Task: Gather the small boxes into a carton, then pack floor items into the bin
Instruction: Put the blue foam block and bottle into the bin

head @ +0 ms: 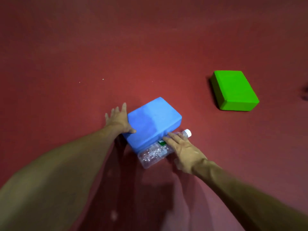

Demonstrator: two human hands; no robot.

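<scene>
Left hand [119,120] lying open against the blue block [152,121], thumb on top, right hand [182,147] pressing flat, fingers spread, on the clear bottle [160,150] lying beside the block on the red floor [116,55], green block [234,90] sitting well apart

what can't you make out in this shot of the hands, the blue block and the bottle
Head view, the only one:
- Bin and carton: neither is in frame.
- Clear bottle: its label is partly covered by the right hand and the blue block; print too small to read.
- Left hand: its thumb lies on the block's top; whether the fingers grip the far side is unclear.
- Dark mark at the right edge beyond the green block: cut off, blurred.
</scene>
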